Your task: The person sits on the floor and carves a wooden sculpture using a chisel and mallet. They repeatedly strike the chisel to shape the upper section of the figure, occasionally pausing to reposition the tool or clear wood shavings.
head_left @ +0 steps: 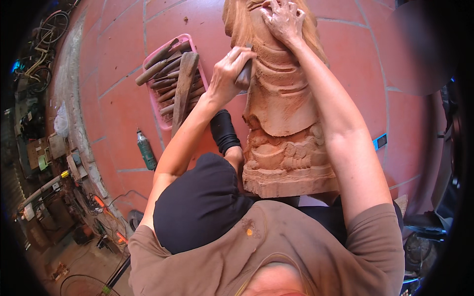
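Note:
A brown wood carving with folds and relief work lies lengthwise before me, its flat base toward my body. My left hand is closed around a carving chisel at the carving's left edge. Most of the chisel is hidden by the fingers, so its cutting end cannot be made out clearly. Farther up, my right hand presses on the carving's upper part, fingers spread and slightly bent, with no tool visible in it.
Left of the carving, a pink plastic basket holds several wooden-handled chisels, with a wooden mallet-like bar across it. A green rotary tool lies on the red tiled floor. Cords and clutter line the far left; a blue-edged phone-like object is at right.

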The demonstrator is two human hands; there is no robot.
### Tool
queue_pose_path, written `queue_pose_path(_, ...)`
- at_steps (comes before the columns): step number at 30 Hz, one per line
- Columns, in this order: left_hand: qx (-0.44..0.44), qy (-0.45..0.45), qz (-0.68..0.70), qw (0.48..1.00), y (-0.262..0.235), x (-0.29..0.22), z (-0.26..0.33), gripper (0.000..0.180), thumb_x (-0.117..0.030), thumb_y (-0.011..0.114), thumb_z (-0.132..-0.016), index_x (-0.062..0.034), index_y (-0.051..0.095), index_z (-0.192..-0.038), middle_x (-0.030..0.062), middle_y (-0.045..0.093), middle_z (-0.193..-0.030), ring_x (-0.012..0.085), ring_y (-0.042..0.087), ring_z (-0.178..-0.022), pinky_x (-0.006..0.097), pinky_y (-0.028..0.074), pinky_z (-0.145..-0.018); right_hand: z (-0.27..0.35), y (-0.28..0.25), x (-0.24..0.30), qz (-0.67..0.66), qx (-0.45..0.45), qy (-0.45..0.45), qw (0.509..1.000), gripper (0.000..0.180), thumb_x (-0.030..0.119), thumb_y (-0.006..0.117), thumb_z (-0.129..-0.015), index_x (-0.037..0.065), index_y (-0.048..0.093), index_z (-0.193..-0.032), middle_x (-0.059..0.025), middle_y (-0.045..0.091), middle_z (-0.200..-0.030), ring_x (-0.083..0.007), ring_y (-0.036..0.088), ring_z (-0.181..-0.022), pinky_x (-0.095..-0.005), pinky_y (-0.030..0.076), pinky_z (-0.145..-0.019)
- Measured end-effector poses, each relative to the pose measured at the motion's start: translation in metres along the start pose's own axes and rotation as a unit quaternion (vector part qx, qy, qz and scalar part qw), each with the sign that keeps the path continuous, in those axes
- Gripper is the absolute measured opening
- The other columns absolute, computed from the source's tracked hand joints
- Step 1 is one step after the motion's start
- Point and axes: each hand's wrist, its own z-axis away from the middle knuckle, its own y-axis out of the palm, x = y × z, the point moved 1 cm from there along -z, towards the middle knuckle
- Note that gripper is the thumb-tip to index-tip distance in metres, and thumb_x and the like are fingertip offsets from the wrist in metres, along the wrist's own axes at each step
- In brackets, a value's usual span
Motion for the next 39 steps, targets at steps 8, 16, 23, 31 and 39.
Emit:
queue_pose_path(8,-0.027,-0.049,0.015,0.998,-0.019,-0.015,0.006,0.023,0.001,0.074,-0.079,-0.0025,0.067,-0.101,0.015,0.068,-0.098,0.0298,0.069,-0.089,0.036,0.057,-0.078,0.003,0.001,0.0,0.019,-0.011,-0.005,1.0,0.024,0.035,0.065,-0.084,0.016,0.066,-0.098,-0.006,0.061,-0.104,-0.0297,0.055,-0.104,-0.0499,0.041,-0.09)
queue_pose_path(16,0.013,-0.004,0.013,1.0,-0.007,-0.001,0.019,0.033,0.001,0.075,-0.077,-0.0043,0.064,-0.107,0.0162,0.066,-0.105,0.0329,0.068,-0.091,0.038,0.056,-0.078,0.001,-0.001,0.0,0.013,0.01,0.015,1.0,0.025,0.035,0.064,-0.085,0.016,0.067,-0.1,-0.0058,0.06,-0.107,-0.0297,0.054,-0.108,-0.0511,0.041,-0.091)
queue_pose_path(23,-0.044,-0.066,0.056,0.995,-0.014,0.008,-0.009,0.018,-0.004,0.073,-0.083,-0.002,0.068,-0.099,0.0108,0.07,-0.096,0.0227,0.069,-0.088,0.033,0.054,-0.078,0.002,-0.003,0.003,0.014,0.026,0.009,1.0,0.026,0.035,0.063,-0.086,0.015,0.067,-0.102,-0.0062,0.06,-0.108,-0.03,0.054,-0.108,-0.0517,0.04,-0.093)
queue_pose_path(31,-0.047,-0.151,0.142,0.977,-0.018,0.031,0.015,0.018,-0.004,0.073,-0.085,-0.0026,0.07,-0.103,0.0075,0.071,-0.1,0.0143,0.067,-0.093,0.027,0.052,-0.083,0.001,0.0,-0.002,0.011,0.023,0.009,1.0,0.026,0.035,0.063,-0.086,0.015,0.066,-0.102,-0.0063,0.061,-0.109,-0.0293,0.054,-0.107,-0.0504,0.039,-0.093)
queue_pose_path(39,-0.068,-0.289,0.289,0.91,-0.013,0.047,-0.008,0.014,-0.009,0.073,-0.087,-0.0062,0.072,-0.1,0.0009,0.073,-0.092,0.0064,0.064,-0.084,0.023,0.052,-0.073,0.001,0.0,0.002,0.019,0.016,-0.009,1.0,0.025,0.035,0.063,-0.087,0.016,0.065,-0.103,-0.0069,0.06,-0.109,-0.0286,0.054,-0.108,-0.0502,0.039,-0.092)
